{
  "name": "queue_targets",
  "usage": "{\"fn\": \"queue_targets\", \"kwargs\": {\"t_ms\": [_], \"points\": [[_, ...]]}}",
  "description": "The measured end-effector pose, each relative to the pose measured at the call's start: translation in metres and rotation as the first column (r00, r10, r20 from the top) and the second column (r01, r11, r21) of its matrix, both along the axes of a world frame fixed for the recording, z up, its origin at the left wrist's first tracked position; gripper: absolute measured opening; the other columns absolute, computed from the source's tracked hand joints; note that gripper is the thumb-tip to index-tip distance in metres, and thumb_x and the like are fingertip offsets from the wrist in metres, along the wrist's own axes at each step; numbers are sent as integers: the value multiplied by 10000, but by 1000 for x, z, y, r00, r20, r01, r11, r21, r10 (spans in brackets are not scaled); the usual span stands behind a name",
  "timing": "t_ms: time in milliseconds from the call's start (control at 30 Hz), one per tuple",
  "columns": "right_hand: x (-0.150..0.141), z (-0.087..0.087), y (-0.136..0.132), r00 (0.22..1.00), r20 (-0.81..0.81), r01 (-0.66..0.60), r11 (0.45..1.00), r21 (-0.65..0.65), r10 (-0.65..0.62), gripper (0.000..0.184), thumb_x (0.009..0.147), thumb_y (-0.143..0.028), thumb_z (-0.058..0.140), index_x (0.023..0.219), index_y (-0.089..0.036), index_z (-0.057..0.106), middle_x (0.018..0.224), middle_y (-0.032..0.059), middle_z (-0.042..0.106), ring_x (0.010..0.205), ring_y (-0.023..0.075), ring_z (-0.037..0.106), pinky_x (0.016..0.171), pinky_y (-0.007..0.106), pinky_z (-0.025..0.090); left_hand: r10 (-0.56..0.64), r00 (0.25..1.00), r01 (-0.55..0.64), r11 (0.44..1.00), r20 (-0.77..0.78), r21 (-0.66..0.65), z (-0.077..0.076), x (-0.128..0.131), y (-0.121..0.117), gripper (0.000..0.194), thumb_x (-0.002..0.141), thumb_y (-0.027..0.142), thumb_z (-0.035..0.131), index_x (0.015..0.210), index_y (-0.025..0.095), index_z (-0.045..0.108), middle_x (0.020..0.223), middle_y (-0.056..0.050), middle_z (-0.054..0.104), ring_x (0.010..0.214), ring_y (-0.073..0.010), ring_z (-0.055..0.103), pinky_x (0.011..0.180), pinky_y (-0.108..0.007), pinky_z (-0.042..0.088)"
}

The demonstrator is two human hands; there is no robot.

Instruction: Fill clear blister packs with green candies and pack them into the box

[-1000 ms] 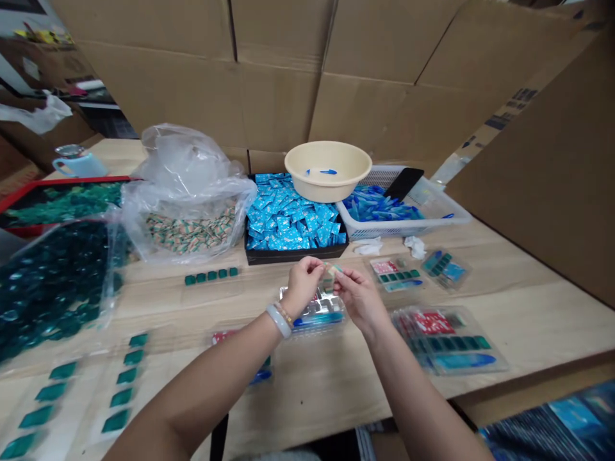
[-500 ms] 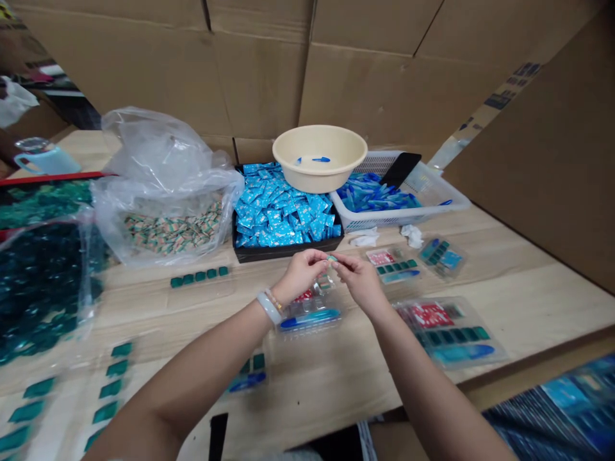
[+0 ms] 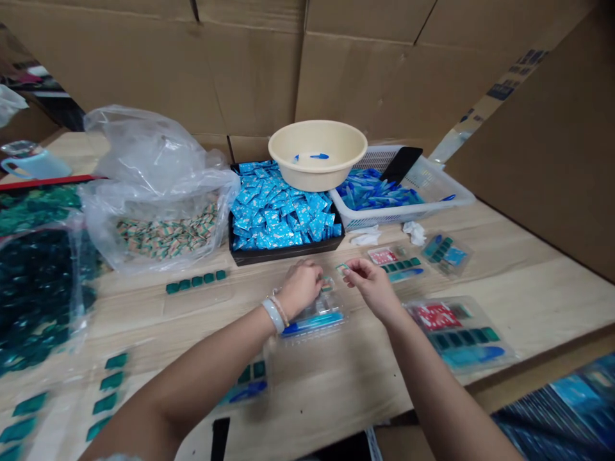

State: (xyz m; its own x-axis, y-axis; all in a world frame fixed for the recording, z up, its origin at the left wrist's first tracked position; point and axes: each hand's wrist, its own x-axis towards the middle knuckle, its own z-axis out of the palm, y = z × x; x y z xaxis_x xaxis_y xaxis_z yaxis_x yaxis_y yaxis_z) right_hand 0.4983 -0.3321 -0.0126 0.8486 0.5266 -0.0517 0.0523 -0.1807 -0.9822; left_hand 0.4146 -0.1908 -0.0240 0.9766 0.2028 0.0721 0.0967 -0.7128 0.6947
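Observation:
My left hand [image 3: 300, 288] rests with bent fingers on a transparent plastic tray [image 3: 314, 320] that holds a blue-and-teal pen-like item. A small pale piece [image 3: 327, 283] lies right at those fingertips. My right hand [image 3: 369, 285] pinches a small teal piece [image 3: 342, 269] between thumb and forefinger, just above the table. Similar transparent trays with teal tiles and red cards lie to the right, the nearest [image 3: 396, 264] close to my right hand. Another tray [image 3: 247, 384] sits under my left forearm, partly hidden.
A black tray of blue sachets [image 3: 283, 251], a beige basin [image 3: 317, 174], and a white basket of blue items [image 3: 353, 219] stand at the back. Plastic bags of sachets [image 3: 163, 237] and dark teal pieces [image 3: 41, 288] lie left. Cardboard [image 3: 384, 70] walls the table's back and right.
My hands have moved apart. The left has dropped onto the tray, and the right has shifted right with the small teal piece. The view has tilted slightly.

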Motion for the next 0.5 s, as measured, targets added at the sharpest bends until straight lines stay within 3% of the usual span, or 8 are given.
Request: {"fn": "queue_targets", "kwargs": {"t_ms": [100, 233, 400, 500], "points": [[-1, -1, -4, 999, -32, 22, 1000, 0, -22, 191, 590, -341, 650, 665, -174, 593, 533, -21, 531, 490, 98, 446, 467, 236, 351, -27, 999, 30, 991, -19, 129, -2, -1, -3, 75, 712, 185, 531, 747, 156, 591, 808, -64, 556, 807, -186, 497, 748, -306, 380], [-3, 3, -6, 996, -63, 70, 997, 10, -70, 232, 562, -360, 664, 692, -173, 615, 555, -11, 549, 507, 103, 452, 468, 242, 360, -79, 997, 74, 977, 17, 200, 1, -2, -7, 97, 746, 204, 506, 784, 163, 586, 833, -69, 547, 865, -202, 476, 801, -334, 354], [0, 8, -7, 997, -66, 37, 999, 0, -37, 242, 564, -320, 663, 746, -172, 601, 579, -20, 552, 506, 97, 458, 483, 243, 362, -204, 979, 205, 970, -18, 130, 4, -6, -5, 204, 782, 193, 444, 717, 180, 638, 746, -53, 560, 778, -176, 488, 761, -304, 367], [3, 6, -5, 998, -52, -20, 1000, -20, 19, 182, 549, -258, 660, 680, -184, 556, 558, -43, 527, 493, 89, 448, 479, 233, 345, -235, 972, 234, 971, 24, 51, 6, -12, -1, 251, 805, 219, 410, 734, 183, 648, 782, -49, 565, 764, -156, 491, 730, -266, 383]]}}
